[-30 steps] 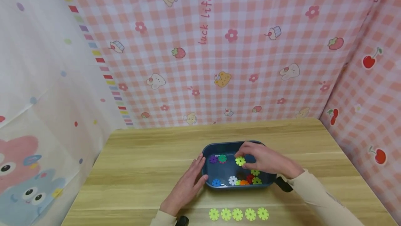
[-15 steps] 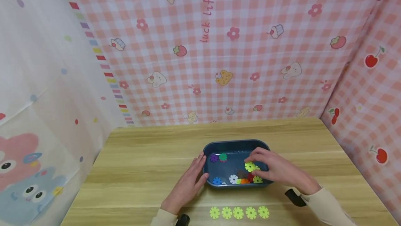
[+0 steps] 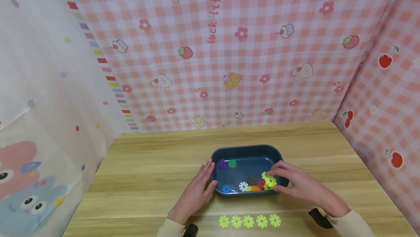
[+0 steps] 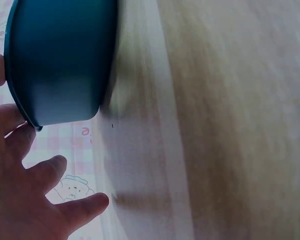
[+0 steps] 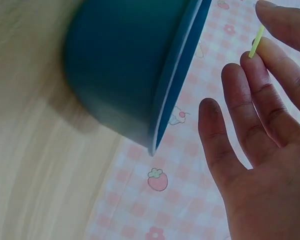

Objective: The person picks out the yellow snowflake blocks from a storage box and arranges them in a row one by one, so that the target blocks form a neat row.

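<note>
Right grip (image 3: 305,186) pinches a yellow disc (image 3: 271,179), partly obscuring other discs (image 3: 264,175) in the tray (image 3: 244,152); left grip (image 3: 194,193), fingers apart, touches the tray. Five discs (image 3: 248,218) line the surface (image 3: 154,171).

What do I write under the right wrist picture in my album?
The right hand pinches a yellow-green piece near the blue tub, with pink-checked cloth beyond.
</note>
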